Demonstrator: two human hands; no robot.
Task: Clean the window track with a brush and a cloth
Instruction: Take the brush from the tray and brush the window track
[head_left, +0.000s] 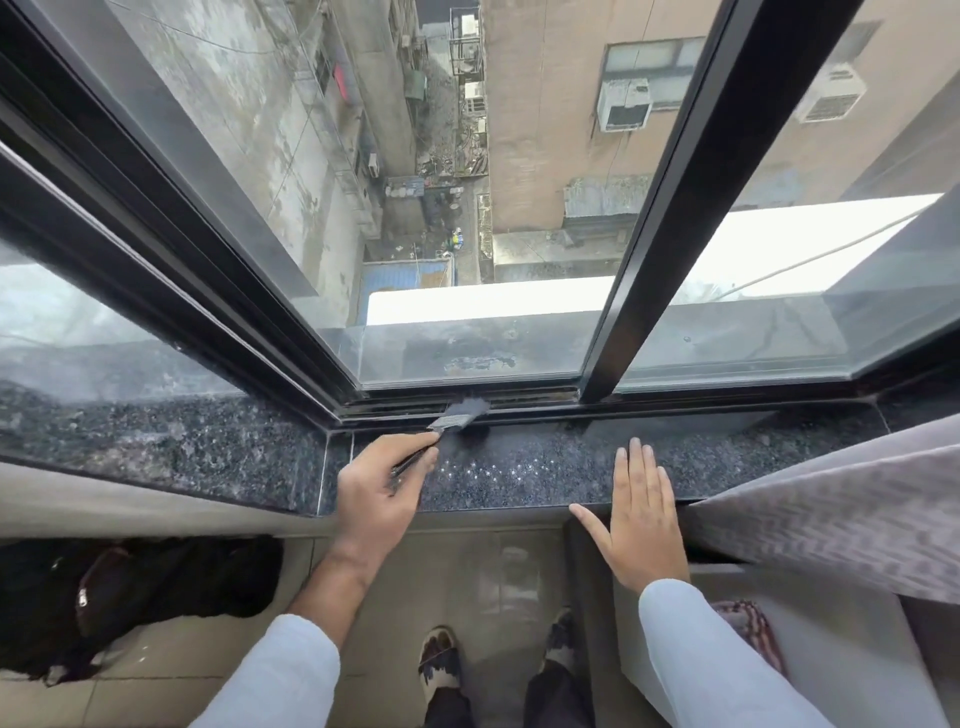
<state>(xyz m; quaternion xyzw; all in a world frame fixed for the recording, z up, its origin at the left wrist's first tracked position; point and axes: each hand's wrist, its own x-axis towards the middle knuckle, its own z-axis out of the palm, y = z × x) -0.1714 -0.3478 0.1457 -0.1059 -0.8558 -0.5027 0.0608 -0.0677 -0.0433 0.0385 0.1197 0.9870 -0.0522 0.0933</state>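
Observation:
My left hand (382, 491) grips the dark handle of a flat paintbrush (460, 414). Its grey bristles rest in the black window track (530, 402), just left of the middle frame post. My right hand (636, 512) lies flat and open on the front edge of the dark speckled granite sill (519, 467), holding nothing. The brush looks blurred. No cloth is clearly in view.
A black vertical frame post (654, 223) divides the panes above the track. A grey curtain (841, 499) hangs over the sill on the right. A dark bag (135, 597) sits on the tiled floor at the left. My feet (441, 660) stand below the sill.

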